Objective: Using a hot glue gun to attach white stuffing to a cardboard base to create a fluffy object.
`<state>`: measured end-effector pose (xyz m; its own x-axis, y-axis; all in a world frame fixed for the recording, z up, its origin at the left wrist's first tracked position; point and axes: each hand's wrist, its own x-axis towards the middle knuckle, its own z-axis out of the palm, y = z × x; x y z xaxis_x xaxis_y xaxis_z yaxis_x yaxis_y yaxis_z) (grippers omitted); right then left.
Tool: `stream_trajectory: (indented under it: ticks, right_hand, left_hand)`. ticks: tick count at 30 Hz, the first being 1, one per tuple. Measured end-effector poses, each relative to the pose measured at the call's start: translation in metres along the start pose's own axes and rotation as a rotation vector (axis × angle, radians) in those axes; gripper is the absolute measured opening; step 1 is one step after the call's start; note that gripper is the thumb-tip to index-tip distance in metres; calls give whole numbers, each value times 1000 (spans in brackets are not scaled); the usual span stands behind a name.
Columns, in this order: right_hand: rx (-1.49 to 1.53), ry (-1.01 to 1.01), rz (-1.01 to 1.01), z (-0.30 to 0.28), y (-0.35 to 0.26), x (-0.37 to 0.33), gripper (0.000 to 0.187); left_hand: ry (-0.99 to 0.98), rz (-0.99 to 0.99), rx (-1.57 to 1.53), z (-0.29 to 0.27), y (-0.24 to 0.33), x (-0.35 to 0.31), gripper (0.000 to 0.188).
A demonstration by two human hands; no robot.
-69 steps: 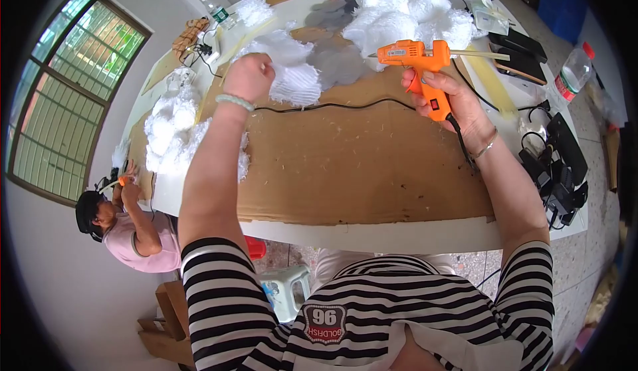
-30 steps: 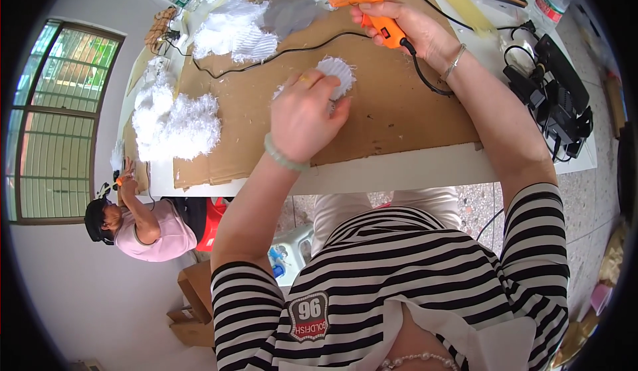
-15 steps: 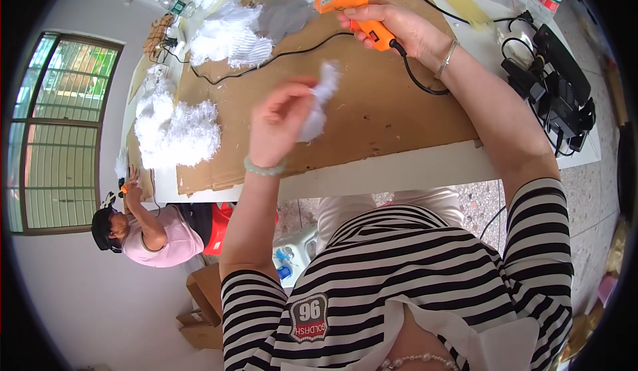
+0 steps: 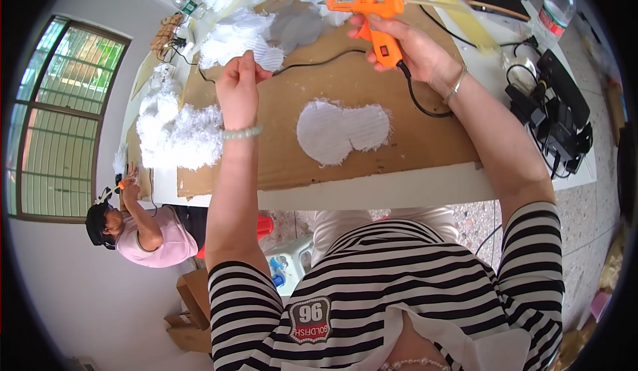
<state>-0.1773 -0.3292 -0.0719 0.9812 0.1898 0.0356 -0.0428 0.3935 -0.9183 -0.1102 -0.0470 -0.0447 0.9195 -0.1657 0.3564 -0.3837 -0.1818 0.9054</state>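
My right hand is wrapped round the handle of an orange glue gun, whose nozzle points left; a pale glue stick sticks out of its back. Below it, a white fuzzy-edged fabric cutout, two rounded lobes with a narrower waist, lies flat on the brown cardboard. My left hand hovers with fingers pinched together beside a stack of white ribbed fabric pieces. Anything between those fingertips is too small or hidden to make out.
White shaggy pieces lie at the left edge, grey pieces at the back. The gun's black cord loops over the cardboard. Black adapters and a clear bottle stand right. Another person works at far left.
The white cutout has left my left hand and now lies flat on the cardboard. My left hand has moved left and away from me; the glue gun has shifted slightly right.
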Motion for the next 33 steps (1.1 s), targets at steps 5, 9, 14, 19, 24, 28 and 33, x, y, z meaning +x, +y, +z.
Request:
stream_trajectory:
  ticks: [5,9,14,19,24,28,33]
  right_hand:
    - [16,-6,-60,5,-1,-1,39]
    - [7,20,-19,1,3,2,35]
    - [42,-10,8,0,3,5,37]
    - [45,4,34,4,2,7,37]
    - [42,13,41,1,3,8,37]
    - [37,13,41,1,3,8,39]
    - [35,5,27,2,3,9,41]
  left_hand:
    - [47,89,460,-10,-59,59,19]
    - [-117,107,727,22,-55,74,33]
    - [-397,412,877,38,-56,94,50]
    - [-419,451,771,42,-67,111,62]
    - [-493,106,838,42,-58,125,64]
    - [-174,564,759,44,-67,120,59]
    - [-83,216,390,39,-56,124,33]
